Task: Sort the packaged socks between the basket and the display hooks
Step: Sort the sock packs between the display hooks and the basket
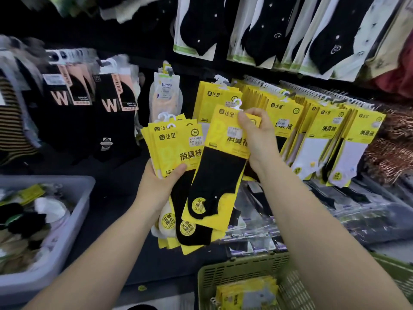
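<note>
Sock pack (220, 166) pinched at top by R hand (257, 139) fingers (244, 123), L hand (156, 186) gripping pack stack (176, 151) just beside.

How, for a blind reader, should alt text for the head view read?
The right hand pinches the top of a yellow sock pack overlapping a fanned stack in the left hand. Matching packs hang on hooks behind, a green basket below.

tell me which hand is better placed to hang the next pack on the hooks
Likely right. The right hand pinches one black-sock pack by its top, beside the hung yellow packs; the left hand is lower, gripping the stack.
</note>
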